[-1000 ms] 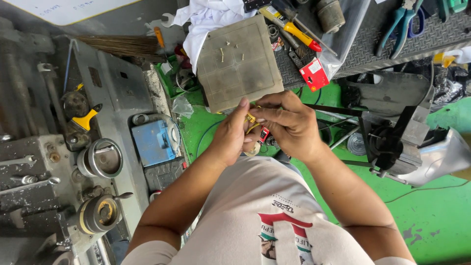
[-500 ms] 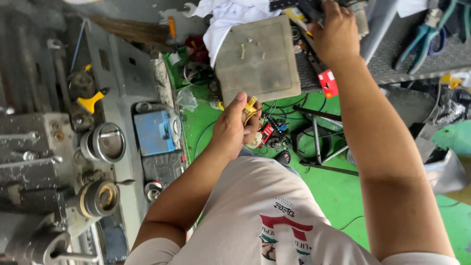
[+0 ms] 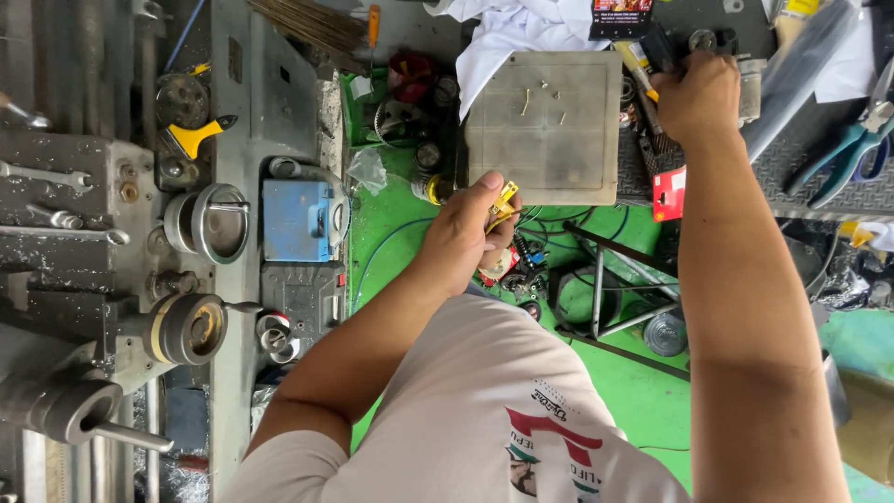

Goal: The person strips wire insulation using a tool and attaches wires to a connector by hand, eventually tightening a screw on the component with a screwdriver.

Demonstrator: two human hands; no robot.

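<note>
Yellow plastic marks the part in hand: we hold a small yellow connector (image 3: 503,201) pinched between thumb and fingertips of the left hand (image 3: 466,233), in front of the chest and just below the near edge of the grey work pad (image 3: 545,126). The left fingers are closed on it; thin wires appear to trail from it, though they are too small to trace.

The right hand (image 3: 697,93) is extended to the far side of the bench, beside the pad's right edge, among the tools lying there. Its fingers are curled down into a loose fist. We cannot tell whether they have gripped anything, because the knuckles hide the fingertips. A yellow-handled tool (image 3: 636,65) lies just beside this hand.

Judged status:
1. Done: the connector is picked up and kept steady in 1 hand.
2. In progress: the reach into the tool area.
3. Left: any work on the connector itself; nothing is applied to it, and the 2 hands are well apart.

On the pad, 4 or so small pins (image 3: 540,98) lie loose. At the left stand the lathe parts (image 3: 200,224) and a blue box (image 3: 293,219), untouched.
</note>
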